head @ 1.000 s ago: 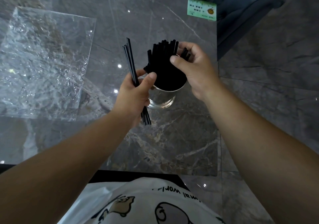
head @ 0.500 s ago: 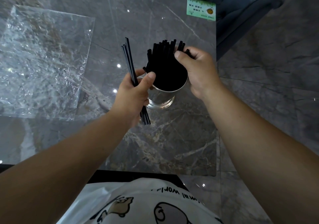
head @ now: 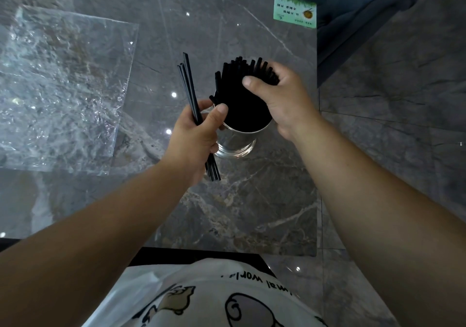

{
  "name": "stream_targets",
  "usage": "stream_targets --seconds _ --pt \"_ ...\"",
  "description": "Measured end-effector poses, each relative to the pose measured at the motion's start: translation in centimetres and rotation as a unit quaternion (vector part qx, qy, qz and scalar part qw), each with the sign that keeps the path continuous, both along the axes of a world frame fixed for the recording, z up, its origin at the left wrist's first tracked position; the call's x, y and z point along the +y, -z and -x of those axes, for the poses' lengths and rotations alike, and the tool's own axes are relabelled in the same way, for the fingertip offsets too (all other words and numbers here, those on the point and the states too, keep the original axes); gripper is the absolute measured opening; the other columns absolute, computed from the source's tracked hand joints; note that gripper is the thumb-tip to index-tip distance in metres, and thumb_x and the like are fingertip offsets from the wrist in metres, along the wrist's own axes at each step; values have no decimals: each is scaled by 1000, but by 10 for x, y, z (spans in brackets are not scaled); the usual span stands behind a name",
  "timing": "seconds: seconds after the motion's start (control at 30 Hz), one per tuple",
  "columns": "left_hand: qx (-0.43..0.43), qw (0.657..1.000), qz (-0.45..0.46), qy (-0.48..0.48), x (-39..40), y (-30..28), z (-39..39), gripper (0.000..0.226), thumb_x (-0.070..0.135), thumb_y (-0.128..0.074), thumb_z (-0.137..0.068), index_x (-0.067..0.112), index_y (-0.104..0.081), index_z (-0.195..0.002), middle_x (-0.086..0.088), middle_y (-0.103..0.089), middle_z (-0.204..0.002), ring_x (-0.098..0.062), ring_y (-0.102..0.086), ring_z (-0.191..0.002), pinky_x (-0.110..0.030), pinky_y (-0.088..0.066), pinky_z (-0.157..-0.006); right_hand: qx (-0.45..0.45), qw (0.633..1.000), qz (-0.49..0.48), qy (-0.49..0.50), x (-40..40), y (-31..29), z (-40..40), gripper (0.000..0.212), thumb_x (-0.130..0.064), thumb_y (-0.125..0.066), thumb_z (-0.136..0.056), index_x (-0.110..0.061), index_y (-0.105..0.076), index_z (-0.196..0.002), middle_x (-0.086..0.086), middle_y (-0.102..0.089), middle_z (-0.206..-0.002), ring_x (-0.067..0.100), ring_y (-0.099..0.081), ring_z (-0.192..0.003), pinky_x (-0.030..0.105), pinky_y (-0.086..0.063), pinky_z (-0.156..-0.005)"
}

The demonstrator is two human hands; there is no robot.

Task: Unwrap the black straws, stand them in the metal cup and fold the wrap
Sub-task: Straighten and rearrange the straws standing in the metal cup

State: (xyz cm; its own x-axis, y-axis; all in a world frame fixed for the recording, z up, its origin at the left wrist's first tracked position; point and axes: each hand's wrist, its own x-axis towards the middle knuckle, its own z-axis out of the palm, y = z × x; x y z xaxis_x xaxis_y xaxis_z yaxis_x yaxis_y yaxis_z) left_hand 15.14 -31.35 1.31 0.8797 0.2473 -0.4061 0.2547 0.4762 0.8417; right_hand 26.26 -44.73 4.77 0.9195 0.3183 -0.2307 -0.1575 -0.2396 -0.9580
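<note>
Left hand [head: 194,135] pinches a few loose straws [head: 193,99]; right hand [head: 280,99] grips, apparently, the bunch [head: 242,92] in the metal cup [head: 235,141] mid-surface; part the bunch, feed them in upright.

Right hand [head: 285,99] has closed further over the straw bundle [head: 242,92] in the metal cup [head: 237,142], thumb shifted onto the straws nearer the cup's centre.
</note>
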Motion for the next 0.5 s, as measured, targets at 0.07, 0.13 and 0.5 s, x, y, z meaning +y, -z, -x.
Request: stream_targets --seconds 0.07,0.13,0.5 --pt "-4 1000 -1 1 0 0 0 34 32 -68 -87 13 -56 -112 11 -57 -69 -4 -38 -46 -24 -32 -49 -2 1000 -7 20 0 1 0 12 -15 -72 -84 -20 -68 -95 0 -74 -94 16 -72 -92 41 -58 -89" --pt "-7 1000 -1 3 0 1 0 31 32 -67 -87 13 -56 -109 12 -56 -65 -4 -39 -46 -23 -33 -48 -1 1000 -18 25 -1 2 0 10 -14 -71 -85 -20 -69 -93 0 -75 -94 17 -72 -92 40 -58 -89" --pt "-10 1000 6 0 -1 -1 -1 26 28 -66 -91 13 -54 -109 9 -56 -70 -3 -37 -45 -23 -31 -48 30 996 -78 -14 -7 1 2 24 -7 -61 -90 -26 -75 -92 0 -77 -99 17 -71 -100 33 -56 -90"
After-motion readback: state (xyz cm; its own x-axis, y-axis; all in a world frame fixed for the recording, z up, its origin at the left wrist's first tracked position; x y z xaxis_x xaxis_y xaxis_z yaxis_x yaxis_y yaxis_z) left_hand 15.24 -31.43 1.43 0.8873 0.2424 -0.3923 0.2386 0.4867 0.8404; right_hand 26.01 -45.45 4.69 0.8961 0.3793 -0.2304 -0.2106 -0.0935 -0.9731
